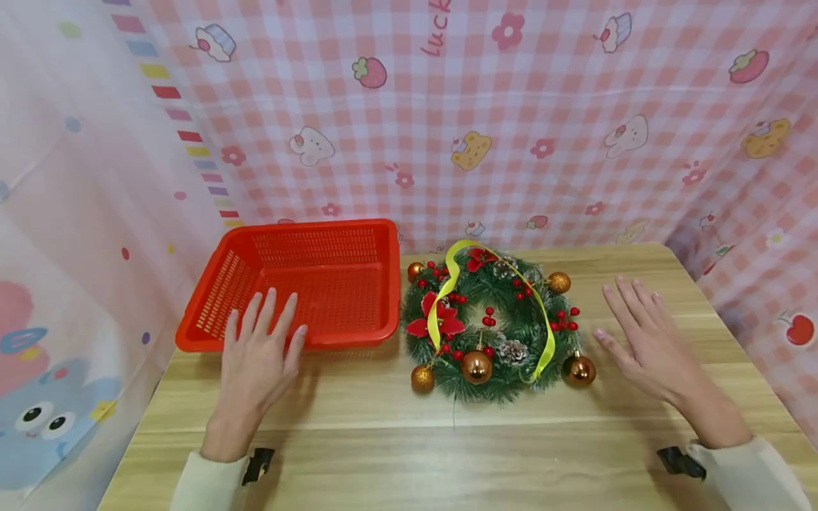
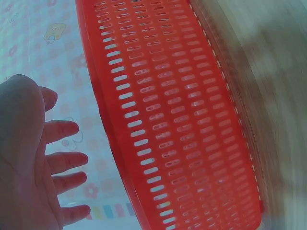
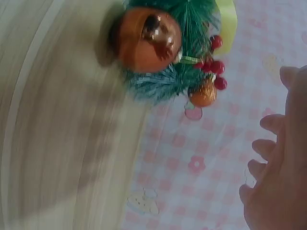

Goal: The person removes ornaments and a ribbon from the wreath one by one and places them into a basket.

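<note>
My left hand (image 1: 255, 362) hovers with spread, straight fingers over the near edge of a red plastic basket (image 1: 287, 346); it holds nothing. In the left wrist view the basket's slotted wall (image 2: 168, 115) stands apart from the fingers. Right of the basket lies a green Christmas wreath (image 1: 466, 387) with red berries, pinecones, red poinsettias, and copper and glittery gold baubles. A yellow ribbon (image 1: 546, 341) loops over it. My right hand (image 1: 652, 351), fingers extended, is beside the wreath's right side without touching it. The right wrist view shows a shiny copper bauble (image 3: 148, 40) near that hand.
Everything stands on a wood-grain table (image 1: 396, 454). A pink checked curtain (image 1: 422, 128) hangs behind it, and a white printed curtain (image 1: 70, 213) hangs at the left. Dark straps (image 1: 258, 466) sit at both cuffs.
</note>
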